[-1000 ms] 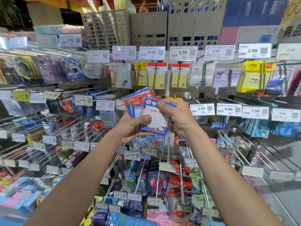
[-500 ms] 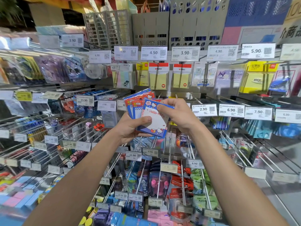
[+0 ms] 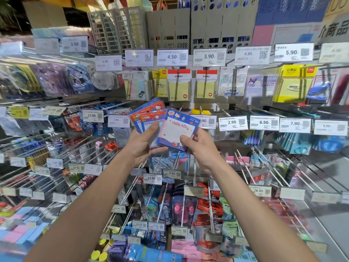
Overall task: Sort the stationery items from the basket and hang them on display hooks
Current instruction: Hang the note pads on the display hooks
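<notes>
Notepads in red and blue packs fan out before the hook wall, held up between both hands. The left hand grips the fan from below, thumb laid across the fronts. The right hand pinches the lower right corner of the front pad, a blue Hello Kitty one, fingers curled behind it. Price tags and yellow sticky notes hang just behind.

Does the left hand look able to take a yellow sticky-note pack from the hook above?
Probably not: the left hand grips a fan of notepad packs, though the way up to the yellow sticky-note pack looks clear.
</notes>
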`<state>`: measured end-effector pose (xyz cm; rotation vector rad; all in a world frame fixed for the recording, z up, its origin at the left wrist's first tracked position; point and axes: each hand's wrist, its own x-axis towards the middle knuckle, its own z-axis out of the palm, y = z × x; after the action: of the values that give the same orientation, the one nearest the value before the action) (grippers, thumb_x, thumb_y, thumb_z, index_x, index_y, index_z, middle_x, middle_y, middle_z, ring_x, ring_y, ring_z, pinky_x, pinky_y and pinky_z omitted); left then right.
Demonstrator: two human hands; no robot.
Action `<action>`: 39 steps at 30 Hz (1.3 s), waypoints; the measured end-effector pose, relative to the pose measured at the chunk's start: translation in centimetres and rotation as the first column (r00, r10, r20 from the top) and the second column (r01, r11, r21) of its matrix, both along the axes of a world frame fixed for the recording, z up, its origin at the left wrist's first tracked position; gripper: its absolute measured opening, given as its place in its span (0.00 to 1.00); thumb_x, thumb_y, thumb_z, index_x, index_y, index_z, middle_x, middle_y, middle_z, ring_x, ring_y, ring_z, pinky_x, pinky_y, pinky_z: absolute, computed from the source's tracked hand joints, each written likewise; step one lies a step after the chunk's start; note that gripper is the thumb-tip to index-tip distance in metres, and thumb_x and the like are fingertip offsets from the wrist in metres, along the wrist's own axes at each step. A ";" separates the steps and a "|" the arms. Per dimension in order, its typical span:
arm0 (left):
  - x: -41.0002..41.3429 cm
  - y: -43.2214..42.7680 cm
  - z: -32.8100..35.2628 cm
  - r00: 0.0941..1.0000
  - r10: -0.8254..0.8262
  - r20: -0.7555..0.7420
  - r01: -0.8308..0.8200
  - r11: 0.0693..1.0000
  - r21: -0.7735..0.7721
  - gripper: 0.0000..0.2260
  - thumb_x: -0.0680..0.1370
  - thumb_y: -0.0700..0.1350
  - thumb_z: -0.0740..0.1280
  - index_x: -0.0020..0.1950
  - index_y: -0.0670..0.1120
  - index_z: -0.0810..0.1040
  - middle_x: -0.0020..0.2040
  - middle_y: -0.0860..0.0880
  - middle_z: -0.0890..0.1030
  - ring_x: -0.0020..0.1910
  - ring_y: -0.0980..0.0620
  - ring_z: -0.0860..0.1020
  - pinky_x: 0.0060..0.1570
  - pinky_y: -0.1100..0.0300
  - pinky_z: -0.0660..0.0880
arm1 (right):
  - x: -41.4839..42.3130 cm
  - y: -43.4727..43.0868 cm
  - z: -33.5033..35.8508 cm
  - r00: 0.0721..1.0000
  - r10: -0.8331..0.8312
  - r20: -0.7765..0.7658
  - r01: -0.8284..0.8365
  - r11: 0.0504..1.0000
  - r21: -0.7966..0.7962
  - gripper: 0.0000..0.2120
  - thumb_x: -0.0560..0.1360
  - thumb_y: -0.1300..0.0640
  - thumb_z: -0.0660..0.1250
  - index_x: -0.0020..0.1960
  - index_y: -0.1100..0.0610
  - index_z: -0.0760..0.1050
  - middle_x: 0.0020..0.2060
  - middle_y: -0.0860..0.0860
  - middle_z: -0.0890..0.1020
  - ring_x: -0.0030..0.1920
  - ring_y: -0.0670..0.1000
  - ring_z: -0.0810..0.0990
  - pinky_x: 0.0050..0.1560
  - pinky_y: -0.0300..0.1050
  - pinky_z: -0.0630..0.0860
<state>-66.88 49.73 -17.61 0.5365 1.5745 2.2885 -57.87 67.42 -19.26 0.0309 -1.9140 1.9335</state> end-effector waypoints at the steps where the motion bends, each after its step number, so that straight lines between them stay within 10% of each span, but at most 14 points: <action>1: -0.2 -0.2 0.1 1.000 0.017 0.019 -0.018 1.000 0.008 0.22 0.68 0.53 0.76 0.60 0.52 0.78 0.55 0.49 0.88 0.51 0.45 0.87 0.33 0.45 0.84 | 0.2 0.3 -0.3 1.000 0.017 0.013 -0.017 1.000 -0.008 0.12 0.81 0.65 0.66 0.60 0.51 0.76 0.53 0.51 0.86 0.50 0.50 0.84 0.48 0.47 0.80; 11: -2.0 -1.9 0.5 0.993 -0.071 0.091 0.076 0.996 -0.056 0.19 0.69 0.54 0.76 0.57 0.50 0.80 0.48 0.48 0.88 0.45 0.45 0.88 0.34 0.50 0.84 | 2.5 3.9 -5.6 0.940 0.127 0.317 -0.128 0.992 -0.017 0.15 0.83 0.65 0.64 0.66 0.52 0.73 0.60 0.49 0.85 0.59 0.54 0.84 0.55 0.57 0.82; 16: -2.3 -1.5 1.6 0.991 -0.119 0.065 0.128 0.981 -0.149 0.21 0.69 0.54 0.77 0.59 0.49 0.79 0.49 0.50 0.88 0.48 0.50 0.87 0.37 0.48 0.84 | 1.3 4.0 -5.5 0.953 0.018 0.302 -0.046 0.995 0.084 0.13 0.82 0.63 0.64 0.65 0.50 0.73 0.58 0.50 0.85 0.52 0.51 0.84 0.43 0.46 0.79; 20: -2.3 -1.5 2.0 0.992 -0.120 0.042 0.127 0.967 -0.220 0.24 0.68 0.52 0.78 0.59 0.47 0.75 0.48 0.57 0.88 0.47 0.61 0.86 0.37 0.46 0.84 | 0.3 4.0 -5.3 0.956 -0.025 0.292 -0.011 0.993 0.120 0.13 0.82 0.63 0.65 0.64 0.51 0.73 0.57 0.48 0.86 0.56 0.52 0.85 0.53 0.51 0.82; 26: -2.7 -2.2 2.4 0.990 -0.120 0.073 0.127 0.986 -0.106 0.22 0.70 0.53 0.76 0.61 0.47 0.79 0.51 0.46 0.88 0.49 0.44 0.87 0.37 0.48 0.84 | -0.6 3.2 -4.6 0.967 -0.068 0.245 0.029 0.987 0.160 0.14 0.81 0.65 0.65 0.65 0.53 0.74 0.56 0.50 0.85 0.57 0.58 0.83 0.59 0.61 0.79; 30: -2.4 -1.5 3.4 0.985 -0.156 0.080 0.160 0.986 -0.045 0.16 0.71 0.52 0.75 0.55 0.47 0.80 0.47 0.45 0.88 0.44 0.43 0.88 0.33 0.50 0.84 | -1.5 2.4 -3.9 0.975 -0.085 0.204 0.056 0.987 0.148 0.13 0.81 0.66 0.65 0.56 0.48 0.76 0.49 0.47 0.85 0.42 0.40 0.83 0.39 0.36 0.78; 39: -2.2 -0.7 3.4 0.976 -0.150 0.159 0.145 0.988 0.047 0.22 0.70 0.58 0.72 0.59 0.48 0.81 0.54 0.43 0.87 0.49 0.42 0.87 0.38 0.47 0.85 | -3.6 1.1 -3.1 0.976 -0.121 0.184 0.095 0.985 0.142 0.12 0.80 0.65 0.65 0.54 0.48 0.77 0.45 0.46 0.85 0.35 0.37 0.81 0.34 0.33 0.74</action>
<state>-69.11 49.04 -14.19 0.4475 1.3731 2.1923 -61.46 68.50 -22.38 -0.2246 -2.1192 1.7913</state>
